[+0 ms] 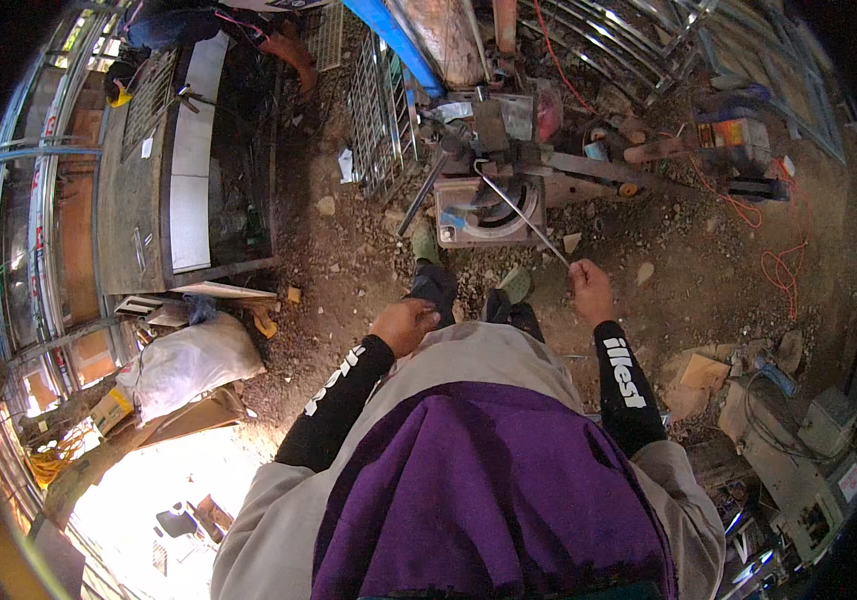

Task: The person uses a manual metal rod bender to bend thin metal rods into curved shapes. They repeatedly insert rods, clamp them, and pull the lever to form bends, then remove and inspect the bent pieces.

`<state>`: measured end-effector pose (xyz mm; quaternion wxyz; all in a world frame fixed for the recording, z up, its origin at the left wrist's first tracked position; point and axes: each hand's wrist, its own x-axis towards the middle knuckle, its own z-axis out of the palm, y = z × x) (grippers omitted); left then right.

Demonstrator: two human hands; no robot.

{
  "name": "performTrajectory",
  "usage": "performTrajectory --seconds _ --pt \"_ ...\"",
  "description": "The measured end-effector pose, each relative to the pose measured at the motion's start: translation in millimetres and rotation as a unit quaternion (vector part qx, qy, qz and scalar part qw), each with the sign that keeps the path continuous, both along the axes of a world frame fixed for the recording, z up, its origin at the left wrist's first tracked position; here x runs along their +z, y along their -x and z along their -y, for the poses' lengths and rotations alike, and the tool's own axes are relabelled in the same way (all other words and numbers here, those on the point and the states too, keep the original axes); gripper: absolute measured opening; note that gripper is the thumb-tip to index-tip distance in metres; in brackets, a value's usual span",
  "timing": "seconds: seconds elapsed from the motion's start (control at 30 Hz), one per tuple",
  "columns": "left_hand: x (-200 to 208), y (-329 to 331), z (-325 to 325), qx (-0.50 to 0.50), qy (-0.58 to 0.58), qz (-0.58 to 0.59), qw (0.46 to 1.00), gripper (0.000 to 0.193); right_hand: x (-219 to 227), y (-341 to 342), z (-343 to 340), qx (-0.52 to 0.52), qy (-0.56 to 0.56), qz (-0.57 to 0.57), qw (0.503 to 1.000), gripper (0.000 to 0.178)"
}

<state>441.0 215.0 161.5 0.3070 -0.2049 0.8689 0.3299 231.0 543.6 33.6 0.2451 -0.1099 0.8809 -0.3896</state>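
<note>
Metal rod (523, 215), slim and silvery, just one, slants from one machine (459, 214) to my right hand (592, 291), its near end in closed fingers. My left hand (405, 326) curls loosely; over my feed I cannot tell whether it holds anything. I count two green shoes (424, 243).

I see open ground (689, 290) to the right of the right hand (592, 292), until the orange cord (781, 278). Forward and leftward, the thin rod (524, 213) and the metal machine base (474, 233) obstruct the passage.
</note>
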Motion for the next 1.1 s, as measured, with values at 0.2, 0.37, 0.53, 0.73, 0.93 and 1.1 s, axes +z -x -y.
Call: performTrajectory --seconds 0.2,0.37,0.53,0.73,0.93,1.1 --pt "12 14 28 0.013 0.038 0.009 0.999 0.042 15 38 -3 0.054 -0.101 -0.054 0.992 0.028" --pt "14 13 38 -0.054 0.054 0.032 0.997 0.043 0 82 -13 0.091 -0.082 -0.117 0.986 0.033" --pt "-17 -27 44 -0.125 0.050 0.072 0.988 0.050 20 138 2 0.167 -0.172 -0.138 0.961 0.031" --pt "-1 -27 40 -0.072 0.017 0.107 0.992 0.050 4 171 -8 0.141 -0.147 -0.189 0.961 0.040" --pt "17 -12 52 -0.069 0.013 0.114 0.991 0.050 1 178 -1 0.156 -0.185 -0.182 0.953 0.041" --pt "19 -7 63 -0.050 0.028 0.135 0.989 0.048 -2 200 15 0.193 -0.234 -0.087 0.949 0.042"
